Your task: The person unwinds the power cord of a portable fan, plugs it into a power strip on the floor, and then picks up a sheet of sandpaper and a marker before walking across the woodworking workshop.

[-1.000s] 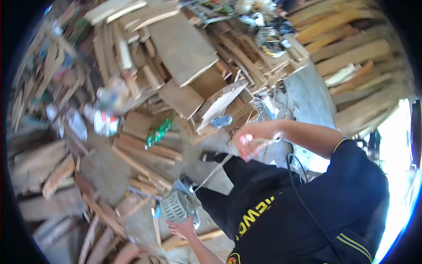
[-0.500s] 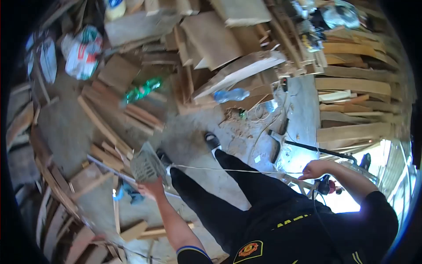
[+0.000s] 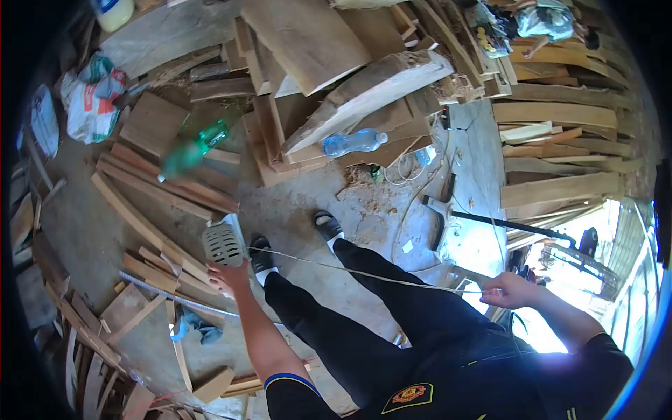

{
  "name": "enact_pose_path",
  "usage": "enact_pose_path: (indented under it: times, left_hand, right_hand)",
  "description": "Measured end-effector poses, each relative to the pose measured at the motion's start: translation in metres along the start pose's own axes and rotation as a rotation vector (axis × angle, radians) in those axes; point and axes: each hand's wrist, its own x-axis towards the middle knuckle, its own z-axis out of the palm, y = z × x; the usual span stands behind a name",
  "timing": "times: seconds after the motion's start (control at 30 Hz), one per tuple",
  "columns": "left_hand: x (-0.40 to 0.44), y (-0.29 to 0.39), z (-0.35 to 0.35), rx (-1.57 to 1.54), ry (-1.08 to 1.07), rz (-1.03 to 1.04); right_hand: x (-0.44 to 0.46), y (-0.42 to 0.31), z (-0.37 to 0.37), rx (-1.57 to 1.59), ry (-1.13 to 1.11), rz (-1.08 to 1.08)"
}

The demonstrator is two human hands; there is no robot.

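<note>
My left hand [image 3: 228, 276] grips the lower edge of a pale grey housing with rows of slots [image 3: 222, 245]; its exact kind is unclear. A thin whitish cord [image 3: 364, 274] runs from the housing across my legs to my right hand [image 3: 512, 290]. The fingers of that hand are closed on the cord, which looks nearly straight with a slight sag. Below the housing are my feet in dark sandals [image 3: 327, 225]. Behind my right hand, bright glare hides part of the background.
Boards [image 3: 150, 220] lie on the concrete floor at left, and timber offcuts [image 3: 308, 45] are heaped ahead. A green bottle [image 3: 212, 135] and a clear bottle [image 3: 353, 142] lie among them. A black pole [image 3: 514, 227] with a stand is at right. Stacked planks [image 3: 560, 189] line the right side.
The slotted housing has turned, showing its slots more clearly, and sits slightly left with my left hand. My right hand is a little lower, still holding the cord. The whole view has shifted.
</note>
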Motion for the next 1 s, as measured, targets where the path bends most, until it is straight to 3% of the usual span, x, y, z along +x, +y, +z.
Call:
enact_pose_path:
  times: [0.1,0.17,0.3,0.33,0.4,0.43,0.47,0.5,0.53,0.57,0.63,0.7,0.77,0.83,0.87,0.93,1.0]
  left_hand:
    - [0.01,0.02,0.006,0.028,-0.009,-0.061]
    - [0.016,0.021,0.01,0.022,-0.007,-0.039]
    - [0.014,0.019,0.003,0.033,-0.072,0.008]
    - [0.031,-0.008,0.038,0.04,0.104,0.173]
    - [0.012,-0.017,0.022,0.033,0.046,0.251]
    - [0.012,-0.046,0.041,-0.016,-0.054,0.274]
    - [0.019,-0.052,0.054,-0.06,-0.158,0.312]
    - [-0.022,-0.032,0.018,-0.052,-0.067,0.291]
    - [-0.038,-0.032,0.012,-0.036,0.095,0.55]
    - [-0.072,-0.017,-0.012,-0.099,0.035,0.716]
    - [-0.135,0.021,-0.063,-0.503,-0.426,0.941]
    - [-0.252,0.087,-0.181,-0.655,-0.401,1.317]
    - [-0.323,0.116,-0.234,-0.644,-0.54,1.434]
    - [-0.369,0.127,-0.253,-0.627,-0.824,1.39]
    - [-0.382,0.135,-0.261,-0.59,-0.819,1.423]
    - [-0.404,0.149,-0.279,-0.083,-0.926,1.463]
    - [-0.392,0.142,-0.27,-0.074,-0.824,1.583]
  right_hand:
    - [0.0,0.015,0.011,0.068,0.161,-0.101]
    - [0.001,0.007,0.012,0.112,0.133,-0.041]
    - [0.01,0.003,0.013,0.043,0.182,-0.209]
    - [0.012,0.012,0.021,0.003,0.223,-0.238]
    - [0.014,0.016,0.025,-0.036,0.275,-0.316]
    - [0.009,0.011,0.019,-0.099,0.223,-0.261]
    - [0.016,0.021,0.021,0.03,0.082,-0.267]
    - [0.011,0.012,0.015,0.068,0.095,-0.298]
    - [0.009,0.003,0.009,0.098,0.11,-0.336]
    - [0.009,-0.006,0.007,0.128,0.155,-0.416]
    - [0.011,-0.013,0.007,0.189,0.207,-0.548]
    - [0.017,-0.013,0.002,0.249,0.258,-0.607]
    - [0.025,-0.013,0.005,0.148,0.201,-0.726]
    - [0.025,-0.012,0.003,0.139,0.273,-0.711]
    - [0.023,-0.007,0.001,0.091,0.313,-0.682]
    - [0.016,0.003,-0.003,0.058,0.36,-0.751]
    - [0.011,0.023,-0.005,-0.089,0.387,-0.812]
